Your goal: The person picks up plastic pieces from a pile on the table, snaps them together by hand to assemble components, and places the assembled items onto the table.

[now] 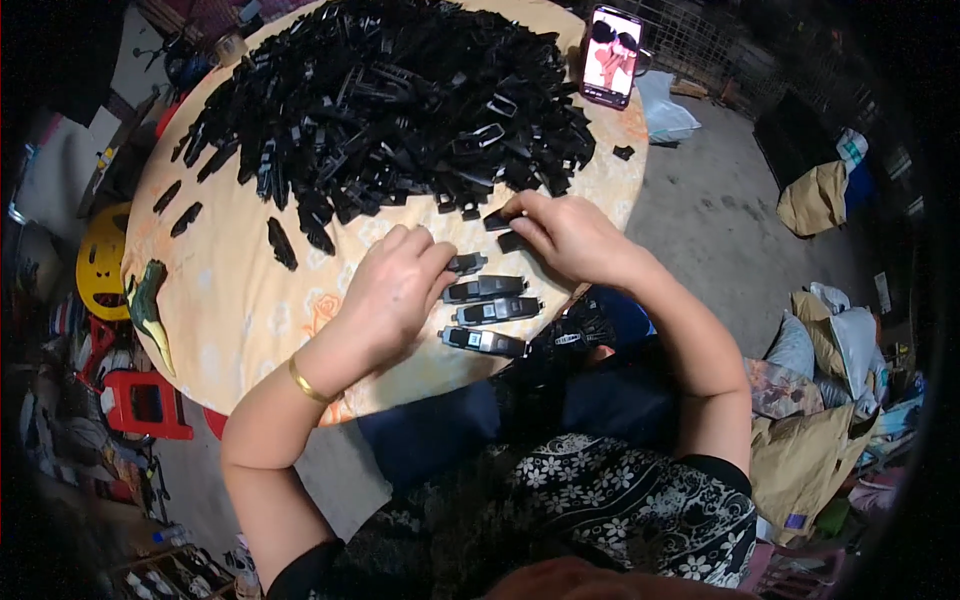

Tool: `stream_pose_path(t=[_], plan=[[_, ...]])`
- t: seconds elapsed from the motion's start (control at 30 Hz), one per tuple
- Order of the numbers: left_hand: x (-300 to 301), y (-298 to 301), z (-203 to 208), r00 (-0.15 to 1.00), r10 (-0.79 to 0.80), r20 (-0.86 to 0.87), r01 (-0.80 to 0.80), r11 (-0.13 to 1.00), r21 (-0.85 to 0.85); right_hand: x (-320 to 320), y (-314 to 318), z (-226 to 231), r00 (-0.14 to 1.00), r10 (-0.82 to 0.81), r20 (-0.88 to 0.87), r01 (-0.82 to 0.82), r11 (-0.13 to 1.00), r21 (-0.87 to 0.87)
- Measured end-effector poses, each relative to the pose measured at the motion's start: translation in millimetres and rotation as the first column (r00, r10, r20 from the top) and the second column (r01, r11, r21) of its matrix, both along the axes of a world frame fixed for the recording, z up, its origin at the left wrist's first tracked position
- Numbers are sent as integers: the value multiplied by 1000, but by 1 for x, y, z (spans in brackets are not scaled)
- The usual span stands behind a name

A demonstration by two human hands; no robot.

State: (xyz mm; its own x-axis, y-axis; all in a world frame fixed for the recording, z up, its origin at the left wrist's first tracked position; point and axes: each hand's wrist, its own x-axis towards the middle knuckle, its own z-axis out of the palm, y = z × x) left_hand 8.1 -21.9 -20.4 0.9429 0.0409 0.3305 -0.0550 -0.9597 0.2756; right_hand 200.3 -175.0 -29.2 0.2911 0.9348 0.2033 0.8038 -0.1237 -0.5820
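My left hand (pixel 395 285), with a gold bangle at the wrist, has its fingers closed on the end of a small black plastic part (pixel 467 263) near the table's front edge. Between the thumb and fingers of my right hand (pixel 575 238) is another black plastic part (pixel 496 219). A further dark piece (pixel 513 241) lies under that thumb; its far end is hidden. Below the left fingertips, a few oblong black plastic parts with grey inserts (pixel 497 309) lie side by side in a column. Beyond both hands spreads a large heap of black plastic parts (pixel 390 110).
A patterned yellow cloth covers the round table (pixel 250 340). At its far right edge stands a lit phone (pixel 611 58). Several loose parts (pixel 187 219) and a green-and-yellow curved object (pixel 150 310) lie at left. Red stool (pixel 145 405) and bags (pixel 815 450) flank the table.
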Motion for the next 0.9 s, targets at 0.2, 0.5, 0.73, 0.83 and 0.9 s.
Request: stream_pose_path(t=[0.2, 0.5, 0.73, 0.83, 0.9], plan=[[-3, 14, 2, 995, 78, -63, -89, 975, -204, 18, -10, -5, 992, 126, 13, -127, 988, 84], [0, -7, 5, 974, 191, -123, -213, 956, -203, -9, -6, -6, 950, 236, 204, -277, 940, 201], [0, 17, 8, 992, 83, -99, -102, 974, -202, -19, -12, -3, 935, 335, 113, -343, 937, 67], [5, 12, 1, 993, 96, 69, -92, 994, -57, -11, -6, -4, 975, 179, 130, -201, 962, 185], [5, 9, -8, 996, 48, 80, -37, 990, -137, -16, -4, -1, 982, 155, 112, -175, 964, 201]])
